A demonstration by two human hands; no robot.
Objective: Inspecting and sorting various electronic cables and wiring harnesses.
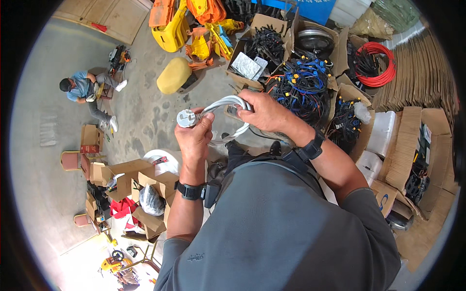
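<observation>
- Grey cable [228, 100]: held off the floor in front of the torso, between the two hands; strands lie side by side in a rounded loop.
- White plug head [186, 118]: at the left of the loop, its broad face showing, beside the thumb.
- Progress (judged): coiling looks largely done, since the strands are gathered. No tie or band seen on the exposed stretches; the hands cover the rest, so fastening cannot be told. The cable's other end is not made out.
- Left hand [196, 131]: closed around the cable near the plug; the plug head projects beyond the grip, on its upper left.
- Right hand [257, 111]: fingers curled on the strands at the far right of the loop. One span arches above the gap between the hands, another sags below it.
- Beyond the right hand: blue-and-black wire harnesses [303, 80] heaped in an open carton; red tubing coil [390, 68] farther right.
- Ahead, on the floor: rounded yellow piece [174, 75], well apart from the hands.
- Far left: a seated person [80, 87], bent over.
</observation>
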